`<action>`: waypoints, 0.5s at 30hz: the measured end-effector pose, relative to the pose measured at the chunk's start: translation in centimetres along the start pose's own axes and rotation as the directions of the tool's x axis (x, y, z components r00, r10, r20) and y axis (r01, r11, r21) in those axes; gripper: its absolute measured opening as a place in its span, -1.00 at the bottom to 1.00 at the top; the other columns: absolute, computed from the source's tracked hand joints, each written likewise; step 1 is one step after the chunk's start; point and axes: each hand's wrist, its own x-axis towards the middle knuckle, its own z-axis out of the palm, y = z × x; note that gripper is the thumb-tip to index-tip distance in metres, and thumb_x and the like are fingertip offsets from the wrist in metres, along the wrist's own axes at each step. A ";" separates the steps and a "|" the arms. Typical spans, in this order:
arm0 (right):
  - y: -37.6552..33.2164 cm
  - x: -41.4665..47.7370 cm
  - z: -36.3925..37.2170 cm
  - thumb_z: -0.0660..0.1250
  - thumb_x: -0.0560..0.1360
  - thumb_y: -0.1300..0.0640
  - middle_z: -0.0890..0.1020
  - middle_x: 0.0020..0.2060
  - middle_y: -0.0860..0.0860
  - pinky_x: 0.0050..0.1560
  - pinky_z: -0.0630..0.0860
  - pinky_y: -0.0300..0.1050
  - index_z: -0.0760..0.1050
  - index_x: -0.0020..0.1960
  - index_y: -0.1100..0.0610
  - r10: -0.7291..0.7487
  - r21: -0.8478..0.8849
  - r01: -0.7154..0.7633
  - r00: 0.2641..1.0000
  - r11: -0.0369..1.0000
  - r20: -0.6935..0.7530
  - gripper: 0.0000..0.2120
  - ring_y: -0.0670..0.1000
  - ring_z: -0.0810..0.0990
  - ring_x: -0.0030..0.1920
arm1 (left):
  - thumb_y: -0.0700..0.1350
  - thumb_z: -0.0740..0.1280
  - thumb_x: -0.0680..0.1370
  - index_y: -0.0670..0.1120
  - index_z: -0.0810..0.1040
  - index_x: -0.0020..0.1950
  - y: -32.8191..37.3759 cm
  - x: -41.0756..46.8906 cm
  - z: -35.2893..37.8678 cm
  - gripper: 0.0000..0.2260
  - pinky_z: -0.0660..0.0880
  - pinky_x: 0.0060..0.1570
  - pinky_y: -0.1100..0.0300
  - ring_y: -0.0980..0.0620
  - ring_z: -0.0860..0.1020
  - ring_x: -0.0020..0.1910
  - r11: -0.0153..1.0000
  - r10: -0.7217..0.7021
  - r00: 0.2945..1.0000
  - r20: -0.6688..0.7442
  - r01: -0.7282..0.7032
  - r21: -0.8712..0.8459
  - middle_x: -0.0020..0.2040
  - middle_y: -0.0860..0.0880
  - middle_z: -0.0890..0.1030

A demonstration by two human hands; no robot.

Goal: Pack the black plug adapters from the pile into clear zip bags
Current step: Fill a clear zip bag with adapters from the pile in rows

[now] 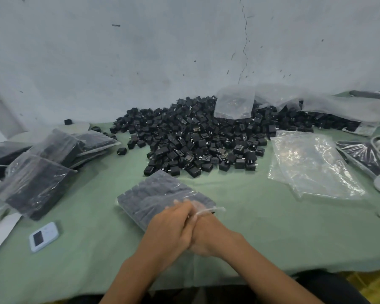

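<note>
The filled clear zip bag (160, 197), packed flat with rows of black plug adapters, lies slantwise on the green-clothed table (261, 233), just in front of the person. At its 5 o'clock edge the left hand (171, 227) and the right hand (208, 234) meet, pressed together. Their fingers (183, 208) are curled narrow and pinch the bag's clear zip strip, which sticks out toward 3 o'clock; motion blur hides the finer grip. At 12 to 1 o'clock from the bag, close by, spreads the big heap of loose black plug adapters (198, 139), reaching back to the grey wall (140, 51), with one clear bag (233, 102) standing on top of it. At 2 o'clock lies a stack of empty clear plastic bags (312, 165). At 9 to 10 o'clock sit several packed clear bags of adapters (37, 172), overlapping. At 8 o'clock rests a small white device with a dark screen (44, 236).
</note>
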 end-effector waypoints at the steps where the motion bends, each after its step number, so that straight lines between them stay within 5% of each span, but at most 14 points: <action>1: -0.1 0.4 -0.4 0.16 0.60 0.04 0.42 0.42 0.14 0.43 0.27 0.13 0.33 0.47 0.12 0.014 -0.046 -0.011 0.996 0.999 0.083 -0.54 0.19 0.35 0.40 | -0.04 0.27 0.64 -0.02 0.47 -0.07 0.0 0.0 0.0 -0.89 0.42 -0.08 0.09 0.04 0.50 -0.18 1.000 0.003 1.000 0.011 -0.003 0.002 -0.19 0.11 0.54; 3: -0.5 1.2 -1.3 0.13 0.63 0.04 0.31 0.50 0.19 0.47 0.18 0.08 0.25 0.53 0.18 0.096 -0.086 -0.074 0.953 0.994 0.286 -0.50 0.22 0.27 0.47 | -0.05 0.27 0.64 -0.03 0.48 -0.06 -0.2 0.0 -0.1 -0.89 0.42 -0.05 0.07 0.03 0.49 -0.16 1.000 -0.002 1.000 0.028 0.002 0.000 -0.17 0.09 0.55; 6: -1.2 1.7 -1.9 0.11 0.65 0.11 0.42 0.42 0.24 0.39 0.22 0.03 0.37 0.45 0.26 0.158 -0.084 -0.135 0.883 0.987 0.441 -0.58 0.23 0.37 0.39 | -0.07 0.27 0.63 -0.04 0.49 -0.05 -0.7 -0.1 -0.4 -0.91 0.43 -0.02 0.07 0.06 0.50 -0.15 1.000 -0.017 0.999 0.031 0.017 -0.017 -0.16 0.09 0.57; 10: -1.4 2.0 -2.8 0.17 0.62 0.17 0.54 0.18 0.24 0.02 0.27 -0.11 0.52 0.15 0.22 0.161 0.041 -0.188 0.921 0.981 0.355 -0.78 0.11 0.40 -0.04 | -0.09 0.28 0.63 -0.03 0.50 -0.05 -1.0 0.0 -0.7 -0.92 0.42 -0.03 0.09 0.08 0.50 -0.14 0.999 -0.012 1.000 0.029 0.013 -0.042 -0.15 0.10 0.58; 12: -1.4 1.8 -2.9 0.19 0.61 0.19 0.57 0.12 0.22 -0.01 0.28 -0.14 0.53 0.09 0.21 0.149 0.050 -0.169 0.948 0.984 0.280 -0.82 0.17 0.47 0.00 | -0.10 0.30 0.62 -0.04 0.51 -0.06 -1.0 0.3 -0.8 -0.93 0.42 -0.04 0.10 0.08 0.50 -0.14 0.999 -0.001 1.000 0.025 0.002 -0.038 -0.15 0.11 0.58; 15: -1.1 1.2 -1.1 0.19 0.61 0.18 0.57 0.22 0.19 0.19 0.38 -0.06 0.50 0.29 0.22 0.065 0.151 -0.087 0.987 0.985 0.145 -0.71 0.18 0.49 0.21 | -0.10 0.29 0.62 -0.03 0.50 -0.05 -1.1 0.2 -0.7 -0.94 0.40 -0.05 0.12 0.09 0.49 -0.14 0.999 0.022 0.999 0.045 -0.021 -0.033 -0.14 0.11 0.57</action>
